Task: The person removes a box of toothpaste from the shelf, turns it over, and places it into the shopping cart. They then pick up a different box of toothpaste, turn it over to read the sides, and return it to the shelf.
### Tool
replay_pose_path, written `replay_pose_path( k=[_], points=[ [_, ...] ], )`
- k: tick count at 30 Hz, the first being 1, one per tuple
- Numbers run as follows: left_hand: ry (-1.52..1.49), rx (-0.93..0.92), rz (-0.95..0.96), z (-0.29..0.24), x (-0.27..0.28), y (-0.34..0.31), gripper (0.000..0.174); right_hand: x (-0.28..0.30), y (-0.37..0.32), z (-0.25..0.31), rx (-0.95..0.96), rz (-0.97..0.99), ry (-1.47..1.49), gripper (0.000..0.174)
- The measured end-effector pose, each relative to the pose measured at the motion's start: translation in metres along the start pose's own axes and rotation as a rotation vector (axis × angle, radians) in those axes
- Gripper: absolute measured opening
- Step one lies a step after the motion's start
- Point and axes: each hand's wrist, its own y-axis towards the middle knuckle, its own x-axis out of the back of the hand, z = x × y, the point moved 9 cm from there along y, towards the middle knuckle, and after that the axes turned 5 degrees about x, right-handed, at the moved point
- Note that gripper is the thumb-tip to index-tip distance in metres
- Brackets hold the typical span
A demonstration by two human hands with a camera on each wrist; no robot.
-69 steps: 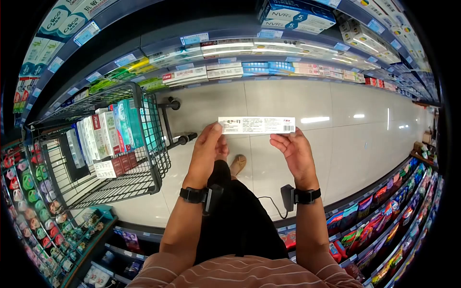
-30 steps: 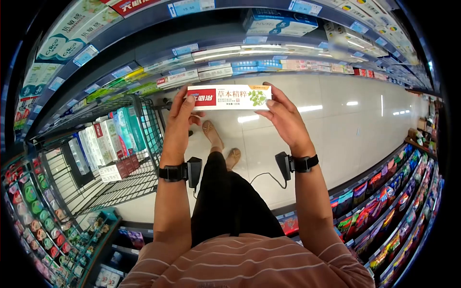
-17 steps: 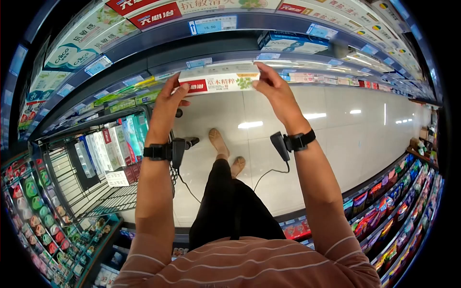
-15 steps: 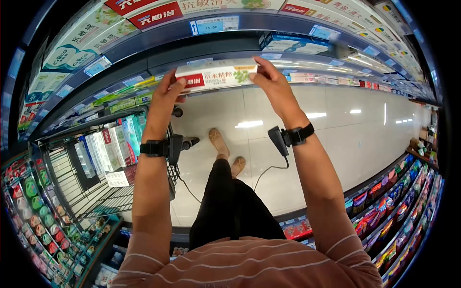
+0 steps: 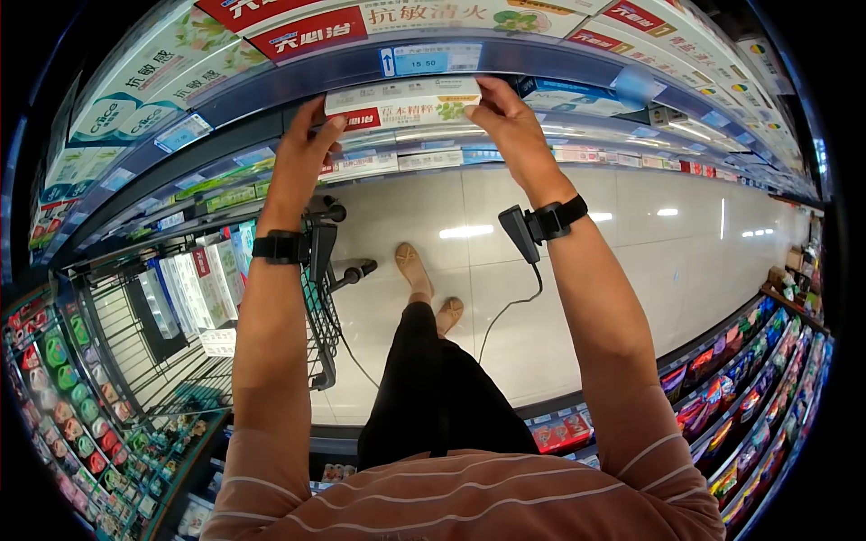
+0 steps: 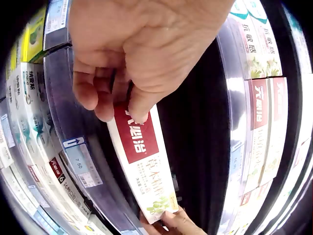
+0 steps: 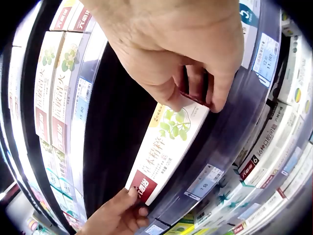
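Note:
A long white toothpaste box [image 5: 403,104] with a red panel and green leaves on its front is level between my two hands. My left hand [image 5: 302,162] grips its left end, thumb [image 6: 140,110] on the red panel and fingers behind. At the other end my right hand [image 5: 519,135] pinches the leafy corner, with the thumb [image 7: 168,98] on the front. The box is right at the front edge of a dark shelf gap [image 7: 110,112], just under the shelf with the 15.50 price tag [image 5: 428,61]. In both wrist views a shelf lip with a tag runs alongside the box.
More toothpaste boxes [image 5: 442,18] line the shelf above, and others [image 5: 365,166] fill the lowest shelf. A blue carton [image 5: 577,97] sits right of my right hand. The wire shopping cart [image 5: 316,352], loaded with boxes, stands at my left. Hanging packets [image 5: 722,397] are behind me at right.
Both hands have turned the box from its printed back to its leafy front, then carried it up and forward from over the floor to the shelf gap. The head view has shifted toward the shelves.

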Motion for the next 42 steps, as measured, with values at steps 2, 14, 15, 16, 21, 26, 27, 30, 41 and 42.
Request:
replay_pose_path(
  k=[2,14,15,16,21,26,27,30,41,42],
  points=[
    [0.039,-0.027,0.015,0.001,0.0,0.01,0.054,-0.001,0.007,-0.001,0.024,-0.004,0.007,0.043],
    [0.107,-0.03,0.023,0.017,0.003,0.043,0.044,-0.001,0.035,-0.019,-0.023,-0.023,-0.138,0.036],
    [0.118,-0.026,0.019,0.02,0.003,0.044,0.044,-0.002,0.036,-0.02,-0.025,-0.022,-0.159,0.036],
    [0.129,-0.022,0.015,0.023,0.004,0.045,0.043,-0.002,0.037,-0.022,-0.027,-0.019,-0.18,0.035],
    [0.15,-0.005,-0.036,0.028,0.005,0.042,0.043,-0.003,0.041,-0.03,-0.018,-0.025,-0.224,0.035],
    [0.082,-0.051,-0.017,0.026,0.001,0.038,0.052,-0.006,0.037,-0.026,0.026,-0.025,-0.298,0.038],
    [0.084,-0.051,-0.024,0.024,0.0,0.034,0.054,-0.005,0.038,-0.028,0.037,-0.023,-0.304,0.039],
    [0.055,-0.063,-0.066,0.018,0.0,0.022,0.058,0.005,0.048,-0.047,0.186,-0.065,-0.359,0.041],
    [-0.094,0.136,-0.165,0.042,0.036,-0.129,0.026,-0.015,-0.131,-0.064,-0.168,-0.004,0.063,0.024],
    [-0.127,0.169,-0.209,0.054,0.049,-0.139,0.026,-0.021,-0.154,-0.077,-0.262,0.021,0.09,0.025]
  ],
)
